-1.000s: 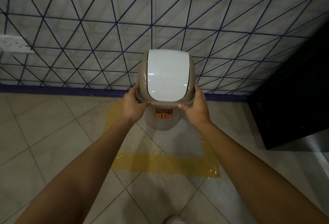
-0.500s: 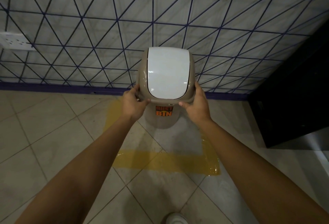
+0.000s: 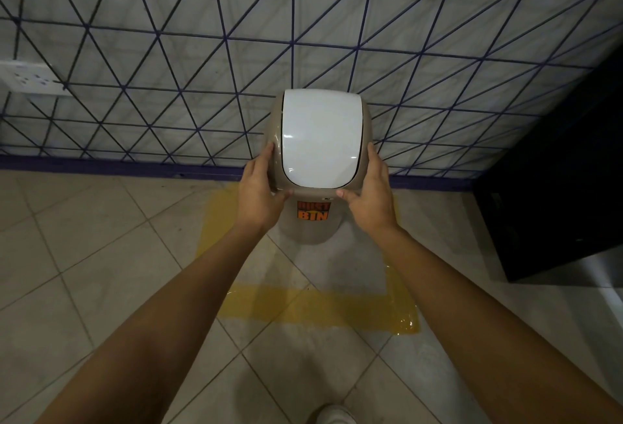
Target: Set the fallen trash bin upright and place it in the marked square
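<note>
Bin (image 3: 320,167) stands upright inside the yellow marked square (image 3: 317,309), left hand (image 3: 259,197) at nine o'clock and right hand (image 3: 369,201) at three clasping its lid rim; release remains.

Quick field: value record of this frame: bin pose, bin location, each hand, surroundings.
bin pose: trash bin upright, white swing lid on top
bin location: inside the yellow marked square, near the wall
left hand: gripping the bin's top rim, left side
right hand: gripping the top rim, right side
surroundings: dark cabinet to the right, tiled floor
</note>
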Tool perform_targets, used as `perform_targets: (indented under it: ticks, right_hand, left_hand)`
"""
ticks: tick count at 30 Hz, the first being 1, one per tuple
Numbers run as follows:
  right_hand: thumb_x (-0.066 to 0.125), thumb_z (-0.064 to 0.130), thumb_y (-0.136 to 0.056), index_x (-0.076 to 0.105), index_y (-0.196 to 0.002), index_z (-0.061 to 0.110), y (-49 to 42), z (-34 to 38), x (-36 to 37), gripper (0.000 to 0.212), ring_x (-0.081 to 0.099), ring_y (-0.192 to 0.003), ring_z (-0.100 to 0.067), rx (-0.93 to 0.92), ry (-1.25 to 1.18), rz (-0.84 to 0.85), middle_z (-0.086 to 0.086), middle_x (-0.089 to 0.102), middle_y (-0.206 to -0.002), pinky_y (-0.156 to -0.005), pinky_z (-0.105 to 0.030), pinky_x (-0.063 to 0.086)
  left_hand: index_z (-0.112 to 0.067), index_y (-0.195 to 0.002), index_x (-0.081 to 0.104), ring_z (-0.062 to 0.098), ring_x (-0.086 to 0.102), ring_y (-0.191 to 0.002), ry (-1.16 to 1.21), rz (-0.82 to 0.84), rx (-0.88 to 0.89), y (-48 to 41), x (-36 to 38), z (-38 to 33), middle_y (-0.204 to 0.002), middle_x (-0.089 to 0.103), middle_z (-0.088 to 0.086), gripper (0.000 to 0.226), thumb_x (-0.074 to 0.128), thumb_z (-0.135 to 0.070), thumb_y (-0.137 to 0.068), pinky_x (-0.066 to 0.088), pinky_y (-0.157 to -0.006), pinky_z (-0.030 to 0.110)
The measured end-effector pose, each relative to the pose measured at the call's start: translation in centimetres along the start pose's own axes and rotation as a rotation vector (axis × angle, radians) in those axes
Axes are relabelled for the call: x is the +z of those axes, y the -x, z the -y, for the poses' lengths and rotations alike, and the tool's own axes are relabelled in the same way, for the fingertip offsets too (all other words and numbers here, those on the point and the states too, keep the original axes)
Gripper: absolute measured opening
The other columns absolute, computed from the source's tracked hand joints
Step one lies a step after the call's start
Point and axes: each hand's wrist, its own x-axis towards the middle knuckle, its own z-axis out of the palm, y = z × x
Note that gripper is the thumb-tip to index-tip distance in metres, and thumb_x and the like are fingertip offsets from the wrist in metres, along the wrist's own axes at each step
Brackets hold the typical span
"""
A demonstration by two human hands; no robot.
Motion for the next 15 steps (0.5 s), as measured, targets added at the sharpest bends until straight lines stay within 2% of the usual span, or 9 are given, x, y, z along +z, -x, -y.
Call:
perform_targets:
  ticks: [4,7,11,15]
  right_hand:
    - [0.073,0.007,-0.075,0.007,-0.148,0.015,0.1,0.2,0.1,0.099,0.017,-0.143,-0.023,0.007,0.025,-0.002,-0.007,0.016,-0.156,-0.114,-0.040,0.022]
    - [0.074,0.009,-0.075,0.008,-0.148,0.015,0.1,0.5,-0.1,0.099,0.018,-0.143,-0.024,0.019,0.058,0.007,-0.008,0.016,-0.156,-0.115,-0.042,0.023]
    - [0.072,0.014,-0.078,0.008,-0.148,0.015,0.5,1.0,-0.7,0.095,0.018,-0.142,-0.024,0.007,0.087,0.016,-0.008,0.017,-0.156,-0.115,-0.043,0.023]
    - [0.067,0.016,-0.083,0.009,-0.149,0.016,1.2,1.9,-1.6,0.088,0.015,-0.143,-0.024,0.015,0.091,0.022,-0.007,0.015,-0.156,-0.115,-0.041,0.019]
  left_hand:
    - [-0.023,-0.146,0.024,0.026,0.048,-0.121,0.005,0.005,-0.008,-0.1,0.0,0.0,-0.139,0.043,0.010,0.089,0.075,-0.008,-0.074,0.044,-0.103,0.041]
    - [-0.022,-0.146,0.027,0.024,0.050,-0.117,0.004,-0.012,-0.014,0.1,-0.1,-0.1,-0.137,0.044,0.009,0.087,0.074,-0.007,-0.074,0.042,-0.102,0.034]
    - [-0.019,-0.142,0.035,0.018,0.048,-0.118,0.005,-0.029,-0.012,0.5,-0.6,-0.4,-0.136,0.047,0.008,0.077,0.074,-0.012,-0.076,0.035,-0.093,0.022]
    - [-0.019,-0.136,0.041,0.007,0.044,-0.103,0.019,-0.039,0.023,1.3,-1.5,-1.2,-0.131,0.051,0.006,0.069,0.074,-0.022,-0.076,0.037,-0.084,0.019]
